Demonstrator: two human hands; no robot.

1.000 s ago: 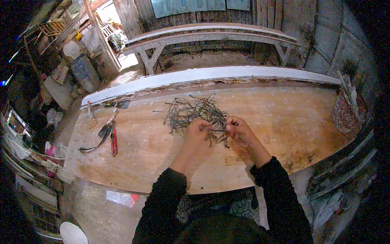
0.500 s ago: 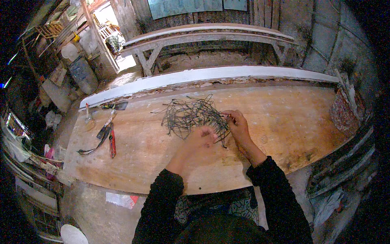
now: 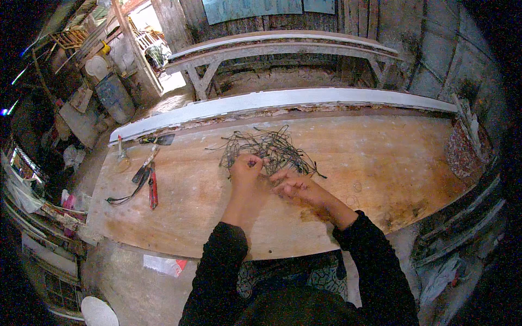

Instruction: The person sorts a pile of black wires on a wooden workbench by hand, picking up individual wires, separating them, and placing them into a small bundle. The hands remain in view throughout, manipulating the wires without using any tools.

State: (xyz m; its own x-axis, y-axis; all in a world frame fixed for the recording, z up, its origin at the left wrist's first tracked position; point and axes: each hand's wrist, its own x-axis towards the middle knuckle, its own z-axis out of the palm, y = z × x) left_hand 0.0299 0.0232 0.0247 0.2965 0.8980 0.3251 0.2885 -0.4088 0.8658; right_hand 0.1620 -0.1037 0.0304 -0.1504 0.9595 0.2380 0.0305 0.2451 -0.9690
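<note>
A loose tangle of thin dark cords [image 3: 280,145] lies on the wooden tabletop [image 3: 380,163], just beyond my hands. At its near left edge my left hand [image 3: 248,171] is closed with the fingers curled in; what they grip, if anything, is too small to make out. My right hand [image 3: 296,187] reaches across toward the left wrist, at the near side of the tangle. Its fingers are bent and smeared by motion, so whether they pinch a cord does not show. One stray cord end sticks out of the pile to the right, beyond the right hand.
On the left of the tabletop lie a red-handled tool [image 3: 153,189], a scraper [image 3: 142,173] with a dark strap, a putty knife [image 3: 163,139] and a brush [image 3: 123,157]. A long white-topped board [image 3: 283,99] runs along the far edge. At the right end stands a speckled, reddish bundle [image 3: 461,149].
My right hand has moved left and nearer, away from the tangle's right side. My left hand has shifted left and up and closed. The cords at the right have spread out.
</note>
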